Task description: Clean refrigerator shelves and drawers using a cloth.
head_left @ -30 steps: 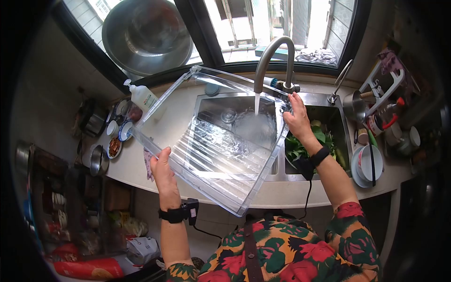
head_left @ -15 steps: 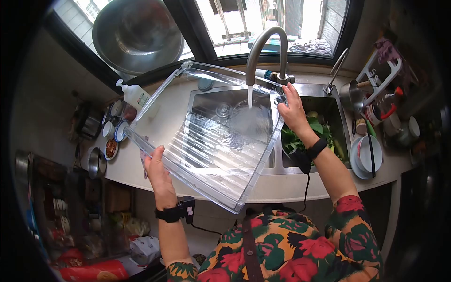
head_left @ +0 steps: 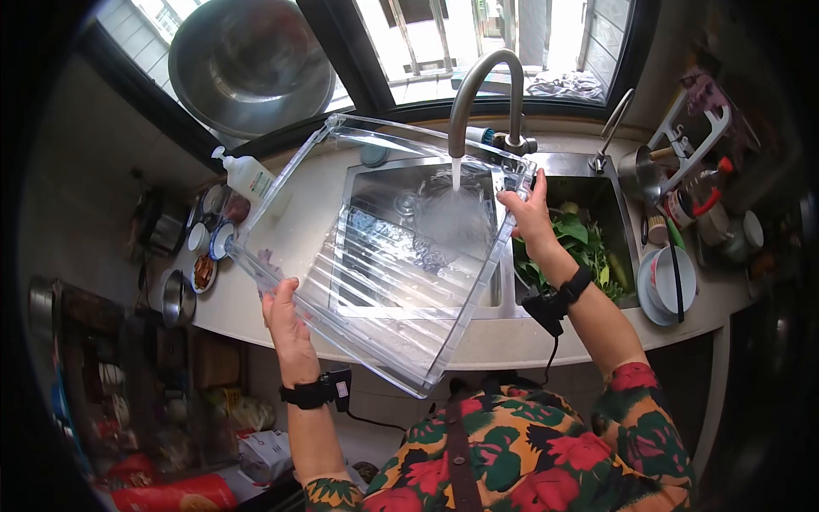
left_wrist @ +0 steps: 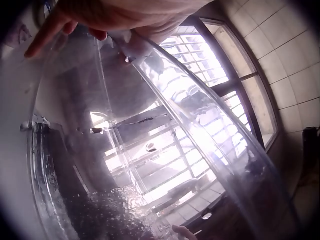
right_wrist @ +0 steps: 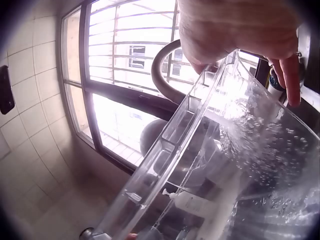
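A large clear plastic drawer (head_left: 375, 357) with a ribbed bottom is held tilted above the left sink basin (head_left: 348, 194). My left hand (head_left: 292, 333) grips its near left edge; the left wrist view shows this hand (left_wrist: 135, 17) over the drawer's rim. At the far right corner my right hand (head_left: 533, 224) holds the side wall, thumb on the inner side and fingers outside. Water pours from the curved faucet (head_left: 459, 107) onto the drawer's far right part. Bubbles and splashes spread over the plastic in the right wrist view, beside the right hand (right_wrist: 240, 30).
Leafy greens (head_left: 584, 247) lie in the right basin. White bowls (head_left: 674, 282) with black chopsticks stand right of it. At left are a white pump bottle (head_left: 249, 177), small dishes and a metal bowl (head_left: 177, 297). A big metal basin (head_left: 252, 68) leans behind the window.
My right hand has shifted slightly down along the drawer's right side, and its fingers lie differently. The drawer has tipped a little under the running water. My left hand keeps its hold.
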The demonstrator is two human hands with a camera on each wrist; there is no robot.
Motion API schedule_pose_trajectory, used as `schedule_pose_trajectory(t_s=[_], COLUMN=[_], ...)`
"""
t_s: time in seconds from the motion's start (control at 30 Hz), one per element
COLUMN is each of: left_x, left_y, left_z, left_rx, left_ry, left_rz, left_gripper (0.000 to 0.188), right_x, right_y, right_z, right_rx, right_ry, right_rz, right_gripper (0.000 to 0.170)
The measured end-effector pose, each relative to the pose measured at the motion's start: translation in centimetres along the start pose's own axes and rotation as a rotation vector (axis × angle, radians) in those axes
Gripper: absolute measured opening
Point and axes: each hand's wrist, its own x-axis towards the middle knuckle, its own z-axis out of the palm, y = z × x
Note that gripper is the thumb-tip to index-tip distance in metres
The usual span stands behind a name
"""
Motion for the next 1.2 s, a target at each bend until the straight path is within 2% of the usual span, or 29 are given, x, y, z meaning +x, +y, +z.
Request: schedule_pose_trajectory(t_s=[0.07,0.13,0.17,0.27,0.4,0.5,0.6,0.8,0.93,1.07,1.13,1.2], left_x=[0.8,1.1,0.6,-0.4,-1.1,-3.5,-2.3,-2.9,-1.6,-0.6,0.6,0.3], left_y=[-0.5,-0.9,-0.4,0.2,0.9,2.1,1.8,2.7,1.4,0.8,0.6,1.0], left_z=[-0.5,-0.9,-0.5,0.5,0.9,2.2,1.7,3.0,1.3,-0.2,-1.0,-0.8], left_rx=[-0.021,-0.037,-0.014,-0.004,0.043,-0.008,0.001,0.025,0.024,-0.03,0.0,0.032], left_ry=[-0.02,-0.039,-0.022,0.002,0.036,0.013,-0.011,-0.013,0.006,-0.026,0.019,0.01], left_rz=[-0.002,-0.005,0.005,0.02,0.018,0.06,-0.012,0.014,0.023,-0.054,-0.121,-0.124], left_gripper=[0.037,0.036,0.035,0.034,0.035,0.035,0.038,0.038,0.036,0.028,0.026,0.025], right_x=[0.3,0.5,0.3,0.4,0.3,0.6,0.8,1.5,1.4,1.3,1.6,2.2], right_y=[0.5,0.8,0.7,0.7,0.5,0.9,1.0,1.4,1.3,1.0,1.2,1.6], right_z=[-0.3,-0.5,-0.5,-0.9,-0.9,-1.1,-1.3,-1.7,-1.7,-1.2,-1.1,-1.3], right_rx=[0.036,0.045,0.077,0.085,0.068,0.064,0.06,0.098,0.036,0.006,-0.006,0.016], right_ry=[-0.032,-0.15,-0.134,-0.211,-0.231,-0.24,-0.251,-0.266,-0.292,-0.355,-0.354,-0.43], right_rz=[0.017,0.145,0.117,0.171,0.141,0.131,0.135,0.163,0.155,0.079,0.091,0.116], right_gripper=[0.075,0.063,0.055,0.056,0.051,0.05,0.049,0.05,0.051,0.055,0.057,0.065])
